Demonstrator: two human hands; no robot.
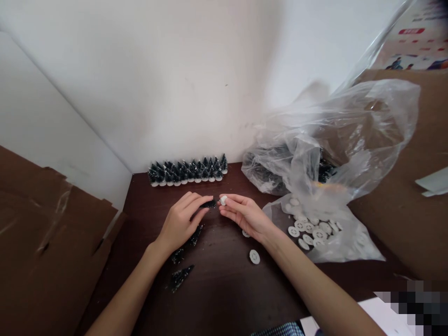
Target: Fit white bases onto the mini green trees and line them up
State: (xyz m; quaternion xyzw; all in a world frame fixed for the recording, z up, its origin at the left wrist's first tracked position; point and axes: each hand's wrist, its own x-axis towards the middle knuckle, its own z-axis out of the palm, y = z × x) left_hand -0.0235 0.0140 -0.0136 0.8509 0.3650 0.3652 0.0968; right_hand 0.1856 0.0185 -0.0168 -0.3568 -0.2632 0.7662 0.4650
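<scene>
Between the fingertips of my left hand (182, 219) is a small dark green miniature tree (209, 204), lying sideways with its bottom end toward the right. My right hand (247, 215) pinches a white round base (223, 200) just across from that end; a narrow gap seems to part the two. Below my left hand lie several loose miniature trees, one of them (181, 277) nearest me. A loose white disc base (255, 256) rests on the table under my right wrist, and another is partly hidden behind that hand.
Rows of miniature trees on white bases (187, 173) stand along the wall. At right, a clear plastic bag (364, 245) spills several white bases, with a larger bag (301, 154) of dark trees behind it. Cardboard boxes (45, 252) flank the dark table (224, 289).
</scene>
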